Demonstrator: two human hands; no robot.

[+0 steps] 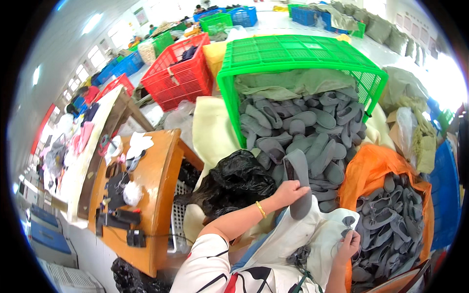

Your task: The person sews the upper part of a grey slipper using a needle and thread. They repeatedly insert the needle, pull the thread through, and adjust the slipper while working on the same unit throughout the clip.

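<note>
Around you is a big bright workshop with many plastic crates on a pale floor. On your far left stands an orange wooden table (154, 195), with small dark tools and a white cloth on it. Behind it you see a red crate (181, 73). Next to the table, in front of you, lies a black plastic bag (234, 183). Your left hand (289, 191) is closed on a grey slipper sole (299, 183), which stands almost upright, its lower end just above your white apron (298, 239). Behind this hand, a green crate (298, 63) lies on its side and a heap of grey soles (303, 132) comes out of it toward you. Your right hand (348, 246) is lower, curled around a small grey piece (348, 223); I cannot tell how tight the grip is. To its right, an orange bag (366, 168) is full of grey slippers (391, 219).
</note>
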